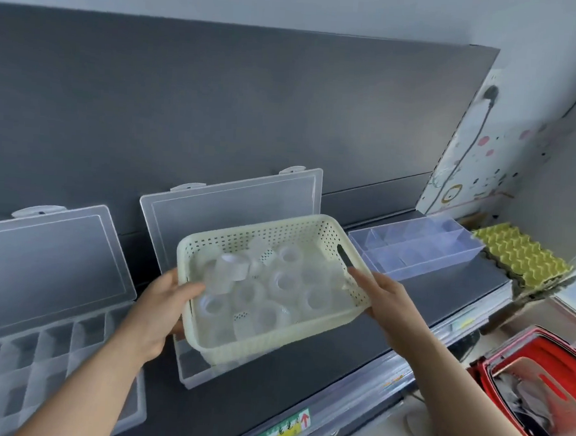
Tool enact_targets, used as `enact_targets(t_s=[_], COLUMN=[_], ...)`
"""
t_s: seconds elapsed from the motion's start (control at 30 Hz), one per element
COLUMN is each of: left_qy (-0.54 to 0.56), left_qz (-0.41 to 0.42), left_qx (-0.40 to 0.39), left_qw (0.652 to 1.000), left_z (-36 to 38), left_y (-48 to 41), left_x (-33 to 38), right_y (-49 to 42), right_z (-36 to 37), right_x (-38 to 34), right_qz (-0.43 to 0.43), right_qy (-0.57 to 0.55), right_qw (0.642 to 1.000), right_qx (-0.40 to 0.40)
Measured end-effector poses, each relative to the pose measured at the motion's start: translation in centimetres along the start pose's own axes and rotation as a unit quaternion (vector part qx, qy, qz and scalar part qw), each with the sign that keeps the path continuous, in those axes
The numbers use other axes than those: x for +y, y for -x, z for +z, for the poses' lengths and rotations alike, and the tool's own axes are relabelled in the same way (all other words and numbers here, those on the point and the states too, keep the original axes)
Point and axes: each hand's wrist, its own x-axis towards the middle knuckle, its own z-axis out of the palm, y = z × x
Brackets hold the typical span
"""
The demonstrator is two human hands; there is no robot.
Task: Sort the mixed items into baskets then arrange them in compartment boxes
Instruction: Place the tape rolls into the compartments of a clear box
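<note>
- Both hands clamp the cream basket (269, 224) at frame centre: your left hand (161, 311) curls over its left rim, your right hand (386, 301) grips its right wall.
- Clear rolls (284, 280) fill it; sorting looks done.
- Lower-left compartment box (36, 347) shows empty cells; centre compartment box (233, 207) sits mostly hidden beneath. Arranging remains.

Bright, even, cool light; soft shadow under basket (282, 335). Whole frame slightly soft. Wide-angle bending at edges; washed-out patch far right.

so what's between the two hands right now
The cream basket, full of clear rolls, in front of the middle open box. The left hand grips its left rim, the right hand its right edge. Head view shows it.
</note>
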Motion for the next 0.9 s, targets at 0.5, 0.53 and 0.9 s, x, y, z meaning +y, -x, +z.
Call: enact_targets(t_s=[0.5,0.53,0.9], left_qy=[-0.185,-0.206,-0.451], left_qz=[-0.010,-0.006,0.096], left_qx=[0.146,0.164,0.194], left_qw=[0.972,0.965,0.866], left_z=[3.0,3.1,6.3], left_y=[-1.7,-1.7,-2.9], left_x=[-1.5,-1.4,1.7], right_y=[-7.5,-7.8,-11.2], right_z=[-1.7,-2.0,1.5], right_x=[1.0,0.8,-4.4], right_qz=[-0.081,-0.095,-0.315], right_qy=[0.180,0.211,0.283], right_qw=[0.972,0.963,0.880], right_qx=[-0.126,-0.134,-0.213])
